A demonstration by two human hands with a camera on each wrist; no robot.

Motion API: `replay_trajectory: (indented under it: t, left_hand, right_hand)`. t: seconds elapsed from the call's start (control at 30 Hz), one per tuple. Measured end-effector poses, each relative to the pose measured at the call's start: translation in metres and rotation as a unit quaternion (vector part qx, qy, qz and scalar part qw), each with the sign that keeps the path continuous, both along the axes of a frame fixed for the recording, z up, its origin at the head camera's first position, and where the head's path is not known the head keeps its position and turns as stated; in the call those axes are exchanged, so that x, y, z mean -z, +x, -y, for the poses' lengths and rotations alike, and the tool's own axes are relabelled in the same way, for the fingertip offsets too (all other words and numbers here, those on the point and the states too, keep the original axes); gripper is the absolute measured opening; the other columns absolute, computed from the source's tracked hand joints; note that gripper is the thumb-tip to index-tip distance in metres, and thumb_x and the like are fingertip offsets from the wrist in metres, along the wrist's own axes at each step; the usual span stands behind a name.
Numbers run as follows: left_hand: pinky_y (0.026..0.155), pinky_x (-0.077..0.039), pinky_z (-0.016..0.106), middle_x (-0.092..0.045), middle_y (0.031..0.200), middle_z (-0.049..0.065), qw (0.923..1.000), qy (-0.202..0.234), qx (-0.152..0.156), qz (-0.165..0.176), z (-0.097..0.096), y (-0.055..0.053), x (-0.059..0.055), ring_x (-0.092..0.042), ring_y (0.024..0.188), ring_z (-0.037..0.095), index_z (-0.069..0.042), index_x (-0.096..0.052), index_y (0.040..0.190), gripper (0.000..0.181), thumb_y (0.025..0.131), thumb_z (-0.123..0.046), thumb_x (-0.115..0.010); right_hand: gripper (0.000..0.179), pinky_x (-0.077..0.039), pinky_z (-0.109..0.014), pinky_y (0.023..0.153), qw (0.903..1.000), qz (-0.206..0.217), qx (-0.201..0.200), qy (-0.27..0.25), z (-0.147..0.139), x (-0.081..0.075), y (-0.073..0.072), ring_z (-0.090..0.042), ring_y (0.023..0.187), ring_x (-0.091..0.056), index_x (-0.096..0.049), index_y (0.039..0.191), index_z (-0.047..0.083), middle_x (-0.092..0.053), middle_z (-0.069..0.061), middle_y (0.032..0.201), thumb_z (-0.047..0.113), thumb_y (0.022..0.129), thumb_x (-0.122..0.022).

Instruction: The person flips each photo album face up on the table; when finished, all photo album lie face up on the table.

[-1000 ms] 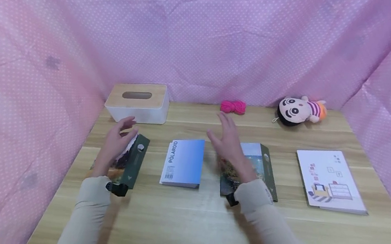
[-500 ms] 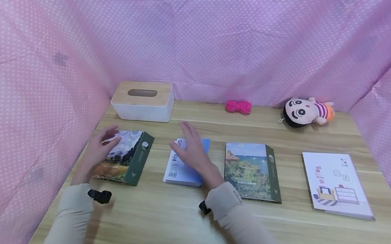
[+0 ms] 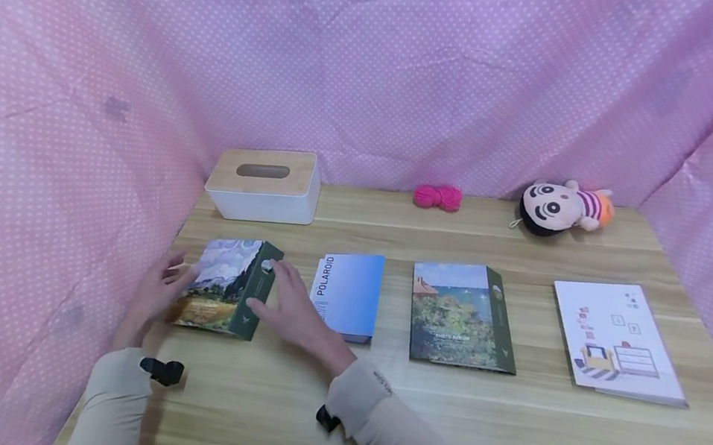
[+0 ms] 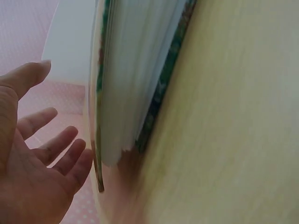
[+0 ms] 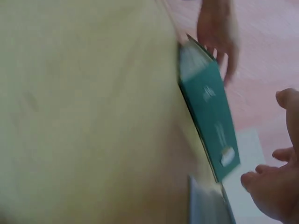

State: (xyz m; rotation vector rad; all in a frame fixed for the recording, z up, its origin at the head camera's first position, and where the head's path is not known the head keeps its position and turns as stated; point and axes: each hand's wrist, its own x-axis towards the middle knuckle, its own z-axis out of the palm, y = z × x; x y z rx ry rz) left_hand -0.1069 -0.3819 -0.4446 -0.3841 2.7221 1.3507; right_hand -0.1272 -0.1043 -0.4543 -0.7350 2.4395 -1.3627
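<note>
A photo album [image 3: 220,283] with a landscape painting on its cover and a dark green spine lies at the left of the table. By its left edge is my left hand [image 3: 154,293], fingers loosely bent; in the left wrist view the hand [image 4: 42,163] is beside the album's page side [image 4: 131,84], holding nothing. My right hand [image 3: 297,312] reaches over the spine from the right, thumb and fingers spread. Seen from the right wrist, that hand [image 5: 280,177] is apart from the green spine [image 5: 212,121]. Part of a blue POLAROID album [image 3: 351,289] is hidden behind the right hand.
Another green-spined photo album [image 3: 459,315] and a white illustrated album [image 3: 618,340] lie to the right. Along the back stand a tissue box [image 3: 266,192], a pink yarn bundle [image 3: 437,197] and a plush doll [image 3: 561,208]. Pink dotted cloth [image 3: 377,67] hangs behind the table.
My right hand has swept left from the second green-spined album, past the blue album, to the leftmost album's spine. My left hand has drawn back left and down to that album's left edge.
</note>
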Motion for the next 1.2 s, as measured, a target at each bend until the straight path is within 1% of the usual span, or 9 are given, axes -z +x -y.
replay_trajectory:
  t: [0.1,0.23,0.37,0.5,0.67,0.9,0.97,1.07,1.2]
  left_hand:
    - [0.109,-0.029,0.060,-0.023,0.151,0.032,0.9999,-0.001,0.003,0.016,0.003,0.001,0.001,-0.029,0.135,0.051,-0.001,-0.016,0.152,0.080,0.095,-0.042,-0.055]
    - [0.110,-0.028,0.057,-0.030,0.147,0.032,0.9989,-0.028,0.009,0.035,0.003,0.002,0.004,-0.033,0.133,0.048,0.002,-0.017,0.151,0.079,0.096,-0.042,-0.054]
    - [0.109,-0.029,0.056,-0.038,0.143,0.030,0.9960,-0.072,0.002,0.054,0.001,0.001,0.007,-0.039,0.130,0.043,0.004,-0.020,0.150,0.082,0.095,-0.048,-0.053]
    - [0.107,-0.032,0.055,-0.044,0.139,0.030,0.9939,-0.093,0.009,0.060,0.000,-0.001,0.009,-0.043,0.126,0.041,0.005,-0.024,0.148,0.085,0.093,-0.052,-0.054]
    - [0.103,-0.037,0.053,-0.045,0.138,0.030,0.9946,-0.085,0.020,0.057,-0.002,-0.003,0.011,-0.045,0.124,0.040,0.004,-0.028,0.147,0.082,0.093,-0.051,-0.055]
    - [0.103,-0.038,0.052,-0.043,0.141,0.028,0.9954,-0.069,0.008,0.066,-0.008,-0.005,0.016,-0.044,0.126,0.039,0.002,-0.029,0.148,0.083,0.092,-0.053,-0.055]
    - [0.104,-0.038,0.051,-0.042,0.141,0.028,0.9954,-0.063,0.002,0.072,-0.009,-0.005,0.016,-0.043,0.126,0.039,0.002,-0.029,0.148,0.084,0.091,-0.054,-0.055]
    - [0.105,-0.036,0.052,-0.039,0.144,0.027,0.9945,-0.053,-0.008,0.089,-0.012,-0.007,0.015,-0.041,0.129,0.039,0.001,-0.028,0.148,0.088,0.089,-0.058,-0.055]
    - [0.107,-0.035,0.053,-0.037,0.146,0.027,0.9925,-0.048,-0.015,0.112,-0.016,-0.008,0.011,-0.040,0.130,0.039,0.001,-0.027,0.149,0.094,0.086,-0.064,-0.055]
  right_hand:
    - [0.081,-0.033,-0.043,0.113,0.9996,0.014,0.007,0.022,0.014,0.007,0.009,-0.024,0.144,-0.024,-0.016,0.154,0.017,-0.020,-0.010,0.158,0.049,0.092,-0.056]
    - [0.082,-0.033,-0.040,0.113,0.9985,0.017,0.021,0.049,0.029,0.018,0.018,-0.023,0.144,-0.024,-0.016,0.154,0.016,-0.019,-0.010,0.158,0.051,0.092,-0.055]
    - [0.081,-0.031,-0.039,0.114,0.9984,0.025,0.028,0.041,0.036,0.025,0.023,-0.023,0.146,-0.020,-0.016,0.154,0.014,-0.015,-0.009,0.159,0.051,0.093,-0.054]
    - [0.081,-0.030,-0.039,0.115,0.9983,0.034,0.037,0.028,0.041,0.027,0.025,-0.023,0.146,-0.018,-0.015,0.154,0.013,-0.012,-0.010,0.160,0.050,0.093,-0.053]
    - [0.081,-0.026,-0.038,0.116,0.9983,0.039,0.039,0.021,0.047,0.026,0.027,-0.025,0.147,-0.014,-0.015,0.154,0.011,-0.008,-0.012,0.161,0.048,0.093,-0.053]
    - [0.078,-0.023,-0.037,0.118,0.9969,0.057,0.052,-0.014,0.052,0.024,0.031,-0.024,0.148,-0.011,-0.013,0.154,0.008,-0.004,-0.013,0.161,0.038,0.093,-0.052]
    - [0.078,-0.023,-0.037,0.118,0.9961,0.065,0.055,-0.027,0.052,0.023,0.033,-0.024,0.148,-0.010,-0.012,0.154,0.009,-0.003,-0.012,0.161,0.037,0.093,-0.052]
    - [0.077,-0.023,-0.039,0.117,0.9951,0.072,0.057,-0.039,0.052,0.022,0.034,-0.024,0.148,-0.010,-0.012,0.154,0.011,-0.002,-0.011,0.162,0.037,0.093,-0.052]
    - [0.076,-0.023,-0.041,0.117,0.9962,0.056,0.058,-0.033,0.052,0.018,0.033,-0.025,0.148,-0.009,-0.011,0.154,0.013,-0.001,-0.009,0.162,0.040,0.094,-0.050]
